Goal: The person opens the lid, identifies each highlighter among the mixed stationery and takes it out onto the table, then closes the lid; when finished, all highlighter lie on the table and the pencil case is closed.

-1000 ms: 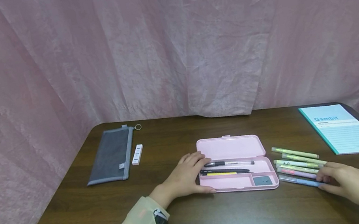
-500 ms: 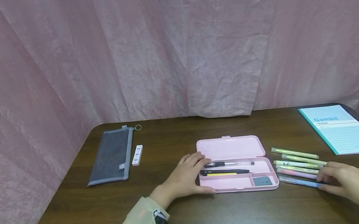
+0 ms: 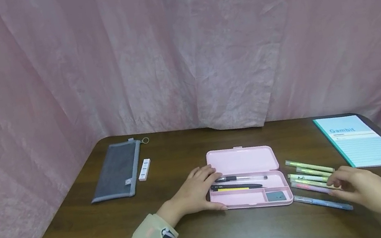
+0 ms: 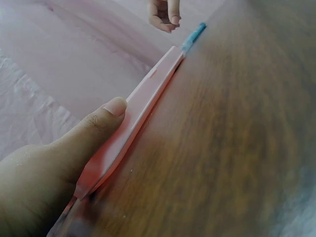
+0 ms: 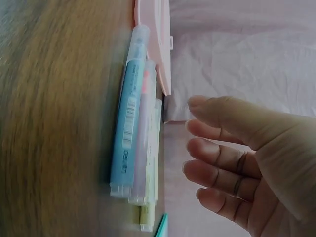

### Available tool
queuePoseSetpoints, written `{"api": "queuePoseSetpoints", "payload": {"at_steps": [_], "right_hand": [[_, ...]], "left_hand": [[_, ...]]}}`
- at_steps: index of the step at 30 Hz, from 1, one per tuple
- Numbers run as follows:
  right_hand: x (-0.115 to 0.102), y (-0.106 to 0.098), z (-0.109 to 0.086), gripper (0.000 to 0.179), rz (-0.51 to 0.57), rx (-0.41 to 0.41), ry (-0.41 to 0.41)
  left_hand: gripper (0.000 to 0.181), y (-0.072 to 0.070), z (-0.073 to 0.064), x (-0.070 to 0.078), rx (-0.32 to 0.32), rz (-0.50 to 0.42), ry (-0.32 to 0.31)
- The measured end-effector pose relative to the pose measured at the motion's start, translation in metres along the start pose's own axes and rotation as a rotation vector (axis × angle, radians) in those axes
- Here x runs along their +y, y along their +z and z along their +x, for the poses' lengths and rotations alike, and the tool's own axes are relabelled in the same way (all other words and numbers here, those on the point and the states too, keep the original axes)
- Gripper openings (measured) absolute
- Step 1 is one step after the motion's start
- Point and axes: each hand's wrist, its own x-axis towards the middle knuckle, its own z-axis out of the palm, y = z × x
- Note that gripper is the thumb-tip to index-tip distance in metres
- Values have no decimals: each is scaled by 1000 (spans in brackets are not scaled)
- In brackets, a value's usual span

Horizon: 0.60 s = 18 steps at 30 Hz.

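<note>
My left hand (image 3: 195,190) holds the left end of an open pink pencil case (image 3: 241,160), its thumb against the front wall in the left wrist view. In the case lie a clear pen with a black grip (image 3: 241,178), a black-and-yellow pencil or pen (image 3: 237,187) and a grey block (image 3: 275,196) in the small front compartment. To the right, a blue highlighter (image 5: 126,123) lies apart from a row of green and lilac highlighters (image 3: 309,166). My right hand (image 3: 363,188) hovers at their right ends, fingers loosely bent; the right wrist view shows nothing in it.
A grey zip pouch (image 3: 115,170) and a small white-and-pink block (image 3: 144,169) lie at the left of the brown table (image 3: 180,146). A teal-spined notebook (image 3: 363,141) lies at the far right. Pink curtain (image 3: 179,53) hangs behind.
The right hand has come off the blue highlighter and moved slightly away from me, toward the other highlighters. The blue highlighter now lies a bit nearer me. The left hand stays on the case.
</note>
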Motion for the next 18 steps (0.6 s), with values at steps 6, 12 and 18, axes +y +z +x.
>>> {"api": "queuePoseSetpoints", "payload": {"at_steps": [6, 12, 18], "right_hand": [[-1, 5, 1, 26, 50, -17, 9], [-4, 3, 3, 26, 45, -15, 10], [-10, -3, 13, 20, 34, -44, 56]], "left_hand": [[91, 1, 0, -1, 2, -9, 4], [92, 1, 0, -2, 9, -13, 6], [94, 0, -1, -3, 15, 2, 19]]}}
